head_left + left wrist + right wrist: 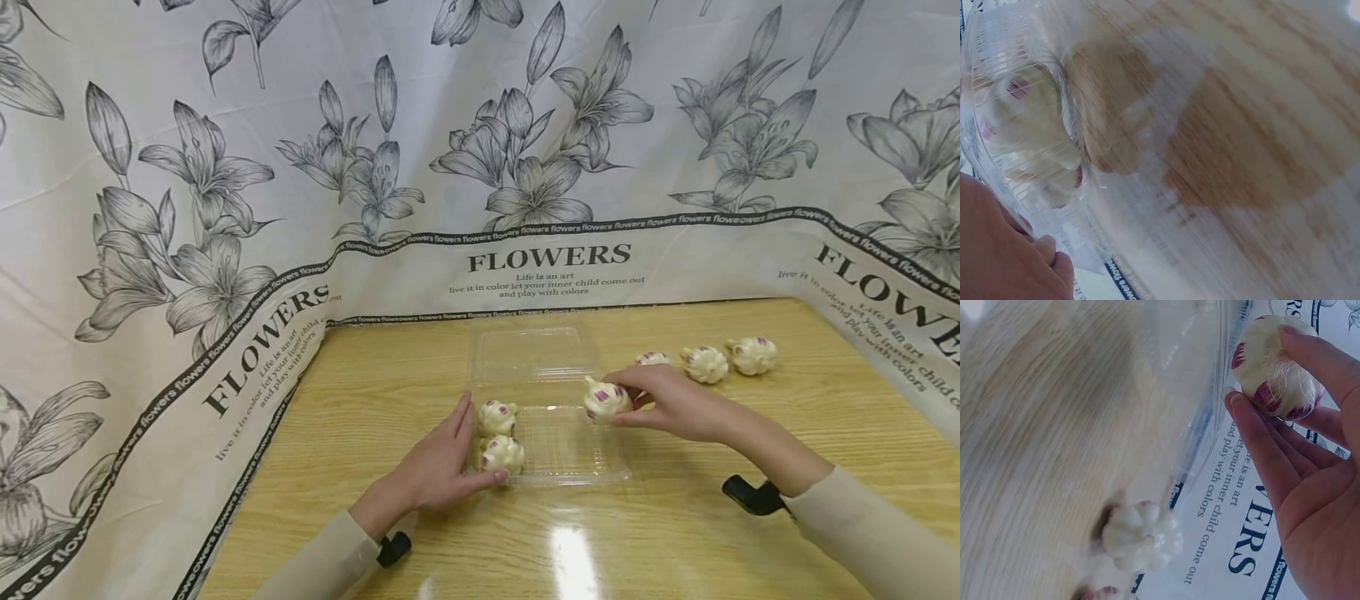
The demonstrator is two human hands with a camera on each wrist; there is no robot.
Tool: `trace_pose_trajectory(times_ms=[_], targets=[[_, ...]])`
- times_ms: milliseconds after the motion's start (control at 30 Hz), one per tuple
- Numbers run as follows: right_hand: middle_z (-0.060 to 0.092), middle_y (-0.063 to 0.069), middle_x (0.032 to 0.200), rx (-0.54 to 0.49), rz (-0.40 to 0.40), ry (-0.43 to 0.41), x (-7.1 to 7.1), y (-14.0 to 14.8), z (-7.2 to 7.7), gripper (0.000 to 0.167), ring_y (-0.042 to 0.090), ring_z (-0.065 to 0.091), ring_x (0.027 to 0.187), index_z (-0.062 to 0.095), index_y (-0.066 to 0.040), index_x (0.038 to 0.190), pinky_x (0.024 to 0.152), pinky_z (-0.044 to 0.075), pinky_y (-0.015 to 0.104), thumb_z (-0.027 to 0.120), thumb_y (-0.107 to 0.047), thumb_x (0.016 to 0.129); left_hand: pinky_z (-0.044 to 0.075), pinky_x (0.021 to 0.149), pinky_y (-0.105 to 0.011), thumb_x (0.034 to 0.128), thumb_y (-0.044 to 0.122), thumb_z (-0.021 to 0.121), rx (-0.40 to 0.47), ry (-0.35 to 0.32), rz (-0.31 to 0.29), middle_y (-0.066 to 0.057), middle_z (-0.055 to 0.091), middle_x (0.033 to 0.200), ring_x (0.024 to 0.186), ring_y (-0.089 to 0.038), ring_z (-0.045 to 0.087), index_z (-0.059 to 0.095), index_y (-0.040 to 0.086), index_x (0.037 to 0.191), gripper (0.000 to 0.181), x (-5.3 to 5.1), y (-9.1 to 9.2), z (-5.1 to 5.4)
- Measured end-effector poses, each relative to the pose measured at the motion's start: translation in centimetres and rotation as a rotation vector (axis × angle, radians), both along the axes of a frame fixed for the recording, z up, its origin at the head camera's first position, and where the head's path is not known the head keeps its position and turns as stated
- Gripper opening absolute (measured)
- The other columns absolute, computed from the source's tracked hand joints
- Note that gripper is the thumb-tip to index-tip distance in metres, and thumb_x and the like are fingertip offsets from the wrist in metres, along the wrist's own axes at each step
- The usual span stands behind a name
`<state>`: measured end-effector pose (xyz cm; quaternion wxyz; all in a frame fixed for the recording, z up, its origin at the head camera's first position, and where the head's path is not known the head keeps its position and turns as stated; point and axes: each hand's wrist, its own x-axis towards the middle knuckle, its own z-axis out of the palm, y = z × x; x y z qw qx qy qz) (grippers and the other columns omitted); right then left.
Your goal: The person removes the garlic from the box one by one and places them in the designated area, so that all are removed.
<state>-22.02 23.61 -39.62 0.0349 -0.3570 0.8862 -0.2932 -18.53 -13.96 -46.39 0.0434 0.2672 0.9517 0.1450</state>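
A clear plastic box (573, 478) lies on the table with its lid (528, 350) folded back. Two garlic bulbs (498, 418) (502, 454) sit at its left end; they show through the plastic in the left wrist view. The left hand (442, 458) touches the box's left side, fingers fairly straight and thumb along the near corner. Between thumb and fingers, the right hand (671, 404) holds another garlic bulb (604, 399) over the box's right end. In the right wrist view the right hand (1310, 431) pinches that bulb (1275, 369), its roots towards the camera.
Three more garlic bulbs lie at the back right of the wooden table (675, 533): one (652, 358) partly behind the right hand, then a second (705, 364) and a third (753, 356). A cloth with printed flowers (547, 275) hangs around the back and sides.
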Motion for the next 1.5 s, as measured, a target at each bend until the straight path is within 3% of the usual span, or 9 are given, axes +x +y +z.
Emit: trace_pose_trajectory(times_ms=[300, 600, 900, 1033, 1267, 1500], targets=[[0.068, -0.005, 0.100, 0.035, -0.020, 0.057, 0.2, 1.6, 0.2, 0.051, 0.004, 0.062, 0.084, 0.064, 0.004, 0.129, 0.076, 0.062, 0.032, 0.077, -0.030, 0.093, 0.028, 0.123, -0.043, 0.0883, 0.088, 0.037, 0.004, -0.006, 0.004, -0.017, -0.002, 0.171, 0.153, -0.035, 0.022, 0.003, -0.001, 0.163, 0.121, 0.1, -0.1, 0.1], [0.070, -0.002, 0.103, 0.032, -0.025, 0.006, 0.5, 3.3, -0.1, 0.060, 0.005, 0.063, 0.083, 0.056, 0.013, 0.137, 0.073, 0.061, 0.029, 0.076, -0.026, 0.095, 0.029, 0.123, -0.043, 0.0889, 0.087, 0.037, 0.003, -0.011, 0.003, -0.015, -0.004, 0.171, 0.153, -0.035, 0.022, 0.002, 0.000, 0.163, 0.120, 0.1, 0.0, 0.0], [0.059, -0.012, 0.083, 0.050, -0.071, 0.007, 0.7, 5.1, -1.4, 0.059, 0.001, 0.054, 0.074, 0.058, 0.010, 0.136, 0.065, 0.055, 0.024, 0.076, -0.026, 0.094, 0.029, 0.123, -0.043, 0.0886, 0.087, 0.037, 0.003, -0.019, 0.004, -0.015, -0.004, 0.171, 0.153, -0.035, 0.022, 0.001, 0.000, 0.163, 0.120, 0.1, 0.0, 0.1], [0.060, -0.012, 0.084, 0.043, -0.071, 0.028, 0.6, 5.9, -1.9, 0.054, 0.000, 0.054, 0.073, 0.062, 0.010, 0.131, 0.061, 0.052, 0.023, 0.077, -0.024, 0.093, 0.029, 0.123, -0.043, 0.0884, 0.088, 0.036, 0.004, -0.020, 0.007, -0.015, -0.005, 0.171, 0.153, -0.035, 0.022, 0.000, 0.001, 0.163, 0.120, 0.1, 0.0, 0.1], [0.058, -0.012, 0.084, 0.071, -0.070, 0.023, 0.2, 7.3, -2.8, 0.064, -0.001, 0.052, 0.076, 0.056, 0.015, 0.135, 0.065, 0.054, 0.023, 0.079, -0.025, 0.091, 0.028, 0.123, -0.042, 0.0886, 0.087, 0.037, 0.011, -0.024, 0.007, -0.014, -0.005, 0.171, 0.154, -0.034, 0.020, -0.002, 0.002, 0.163, 0.120, 0.1, 0.0, 0.1], [0.055, -0.014, 0.079, 0.073, -0.075, 0.030, -0.2, 8.3, -3.7, 0.060, -0.001, 0.049, 0.071, 0.058, 0.015, 0.134, 0.059, 0.046, 0.021, 0.079, -0.023, 0.091, 0.025, 0.124, -0.042, 0.0887, 0.087, 0.037, 0.008, -0.009, 0.002, -0.015, -0.005, 0.171, 0.155, -0.034, 0.018, 0.000, 0.001, 0.163, 0.120, 0.0, 0.0, 0.0]])
